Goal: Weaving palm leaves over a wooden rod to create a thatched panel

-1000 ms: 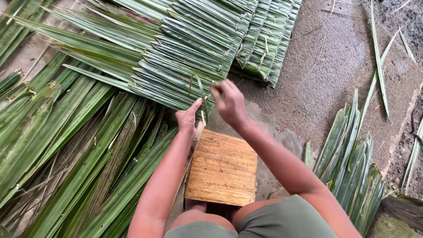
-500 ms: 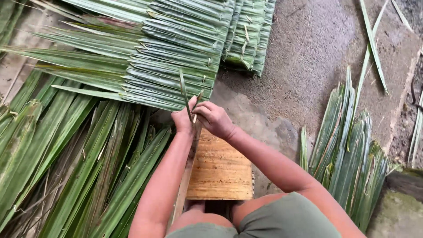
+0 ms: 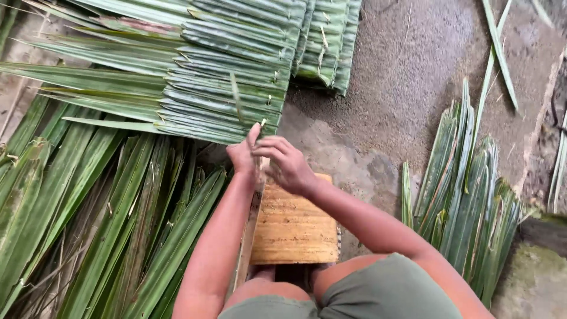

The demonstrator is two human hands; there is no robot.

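The ground is rough grey concrete, damp-looking and strewn with stray leaf strips. At the person's knees stands a low square block of pale brown wood. No container is in view.

Along the left side lies a loose heap of long green palm leaves; a smaller bundle of folded green leaves lies on the right side.

The stitched panel of folded green palm leaves lies across the top of the concrete, its near edge just beyond the block.

The left hand is clenched round a thin green leaf strip that stands up over the panel. The right hand, fingers curled, pinches the same strip, touching the left hand.
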